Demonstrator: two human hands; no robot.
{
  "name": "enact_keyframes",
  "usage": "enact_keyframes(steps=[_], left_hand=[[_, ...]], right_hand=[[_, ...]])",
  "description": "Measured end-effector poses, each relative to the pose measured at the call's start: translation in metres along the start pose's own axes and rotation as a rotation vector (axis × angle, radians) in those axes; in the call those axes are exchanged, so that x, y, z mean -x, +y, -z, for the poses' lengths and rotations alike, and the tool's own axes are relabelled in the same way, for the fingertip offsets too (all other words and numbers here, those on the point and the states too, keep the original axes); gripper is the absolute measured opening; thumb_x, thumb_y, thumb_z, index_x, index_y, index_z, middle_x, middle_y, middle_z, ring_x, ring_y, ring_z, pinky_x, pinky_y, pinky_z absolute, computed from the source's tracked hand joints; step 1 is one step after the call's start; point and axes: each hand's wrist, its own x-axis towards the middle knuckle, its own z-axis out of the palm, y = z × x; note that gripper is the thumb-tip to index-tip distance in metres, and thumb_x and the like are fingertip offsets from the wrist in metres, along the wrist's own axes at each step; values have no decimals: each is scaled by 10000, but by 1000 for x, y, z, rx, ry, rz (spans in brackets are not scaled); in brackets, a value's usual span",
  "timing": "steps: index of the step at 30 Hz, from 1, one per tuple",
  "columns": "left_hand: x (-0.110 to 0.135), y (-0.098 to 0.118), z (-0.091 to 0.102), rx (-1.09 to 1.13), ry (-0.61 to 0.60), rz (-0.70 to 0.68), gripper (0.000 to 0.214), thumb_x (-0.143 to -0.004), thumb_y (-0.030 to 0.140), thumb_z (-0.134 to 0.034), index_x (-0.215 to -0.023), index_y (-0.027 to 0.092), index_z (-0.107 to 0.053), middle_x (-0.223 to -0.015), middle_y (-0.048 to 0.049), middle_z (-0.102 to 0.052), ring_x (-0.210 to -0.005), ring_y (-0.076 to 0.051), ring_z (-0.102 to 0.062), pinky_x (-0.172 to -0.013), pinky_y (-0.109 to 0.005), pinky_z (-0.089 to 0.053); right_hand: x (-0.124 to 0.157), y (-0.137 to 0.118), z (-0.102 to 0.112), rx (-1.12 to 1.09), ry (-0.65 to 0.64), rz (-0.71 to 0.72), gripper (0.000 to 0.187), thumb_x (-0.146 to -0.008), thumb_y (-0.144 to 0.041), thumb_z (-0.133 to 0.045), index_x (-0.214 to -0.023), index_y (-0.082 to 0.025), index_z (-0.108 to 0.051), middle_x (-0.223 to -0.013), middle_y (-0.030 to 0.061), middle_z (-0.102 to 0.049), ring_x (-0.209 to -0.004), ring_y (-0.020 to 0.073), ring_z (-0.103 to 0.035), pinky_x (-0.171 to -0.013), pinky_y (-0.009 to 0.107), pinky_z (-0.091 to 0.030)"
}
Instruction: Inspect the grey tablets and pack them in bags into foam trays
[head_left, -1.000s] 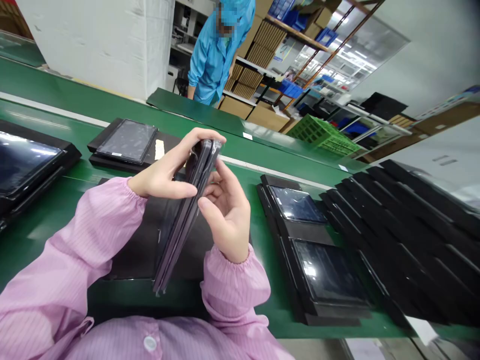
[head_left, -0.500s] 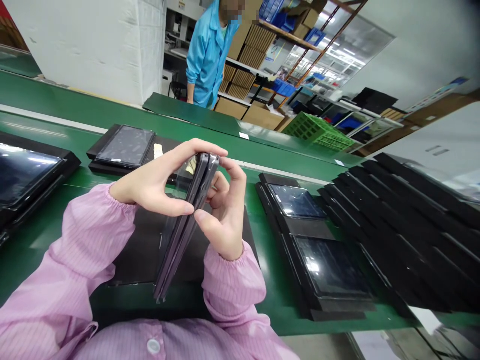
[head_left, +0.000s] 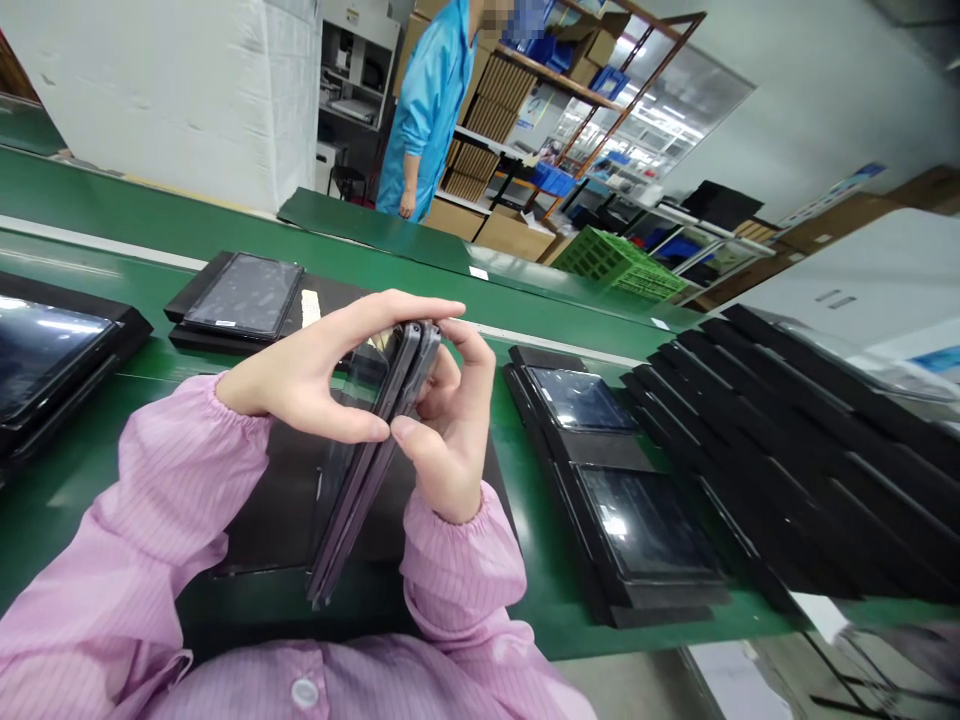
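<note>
Two dark tablets stand edge-on over the bench, pressed together side by side with their narrow sides facing me. My left hand (head_left: 311, 390) is closed on the left tablet (head_left: 349, 485), thumb on the near edge and fingers over the top. Around the right tablet (head_left: 377, 470) my right hand (head_left: 454, 445) is closed in the same way, its other fingers partly hidden behind. Both thumb tips nearly meet at the seam. Clear film seems to cover the left tablet's face. Below them lies a flat black tray or board (head_left: 274, 500).
On the green bench (head_left: 536, 560), a tablet (head_left: 244, 290) rests on a black tray at back left. Another large tablet (head_left: 45, 345) lies far left. At right are two tablets in a black tray (head_left: 607, 450) and stacked black trays (head_left: 795, 460). A person in blue (head_left: 427, 110) stands beyond.
The tablets and my hands keep almost the same pose. My view has shifted slightly, and the person in blue has moved a little, one hand now showing.
</note>
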Motion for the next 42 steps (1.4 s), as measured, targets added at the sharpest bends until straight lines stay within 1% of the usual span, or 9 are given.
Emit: enact_keyframes(steps=[6,9,14,17,21,27,33,38,42], left_hand=[[-2,4,-2,8,25,-4,813,-723,341,-808,-1473,280,-501,-1382,-111,-598,-1230,-309,-595,-1069,-407,-492],[-2,5,-2,10,31,-3,797,-725,350,-810,-1463,289,-515,-1355,-108,-616,-1193,-302,-616,-1029,-396,-518],[-2,6,-2,-10,42,18,822,-686,372,-825,-1450,293,-532,-1327,-108,-631,-1159,-313,-627,-995,-414,-539],[-3,6,-3,-4,49,45,764,-703,363,-787,-1426,274,-557,-1291,-104,-648,-1128,-305,-636,-962,-401,-554],[-3,5,-5,57,59,61,714,-720,380,-773,-1397,260,-582,-1287,-109,-648,-1102,-305,-646,-920,-387,-568],[-3,2,-3,45,62,73,721,-741,410,-781,-1410,244,-569,-1309,-117,-641,-1127,-309,-641,-925,-372,-554],[-4,2,-4,103,121,98,542,-811,458,-721,-1306,247,-659,-1235,-101,-689,-1084,-299,-664,-929,-390,-548],[-5,5,-7,91,129,66,546,-799,425,-739,-1314,260,-664,-1241,-87,-697,-1106,-292,-663,-961,-388,-540],[-4,4,-11,74,151,69,534,-795,390,-725,-1304,239,-670,-1251,-96,-694,-1126,-299,-658,-998,-406,-529]], right_hand=[[-1,-2,1,-26,-11,53,519,-786,-273,-650,-1265,-341,-464,-932,1,-522,-715,149,-494,-556,258,-454],[0,-3,3,-14,-32,56,509,-808,-296,-660,-1274,-345,-459,-944,5,-520,-717,151,-488,-560,264,-464],[-1,-2,5,-21,-76,29,540,-813,-424,-699,-1280,-355,-437,-942,10,-526,-714,166,-520,-558,289,-479],[-1,-3,5,-8,-79,2,537,-815,-457,-698,-1270,-362,-429,-953,2,-540,-685,160,-510,-561,296,-474],[-2,-5,5,25,-72,6,529,-803,-406,-694,-1257,-351,-427,-941,-2,-531,-673,152,-474,-567,292,-466],[-4,-7,9,15,-168,-33,741,-700,-238,-723,-1326,-355,-346,-999,3,-499,-684,139,-476,-571,284,-466],[-7,-11,7,-6,-166,-65,649,-733,-327,-753,-1257,-347,-370,-961,-8,-510,-674,138,-464,-540,265,-449],[-7,-8,3,-25,-73,20,417,-834,-415,-674,-1162,-323,-434,-892,-12,-533,-671,147,-483,-576,288,-448],[-7,-8,0,-8,-18,-13,396,-836,-481,-642,-1125,-312,-430,-907,-2,-556,-696,169,-541,-592,312,-462]])
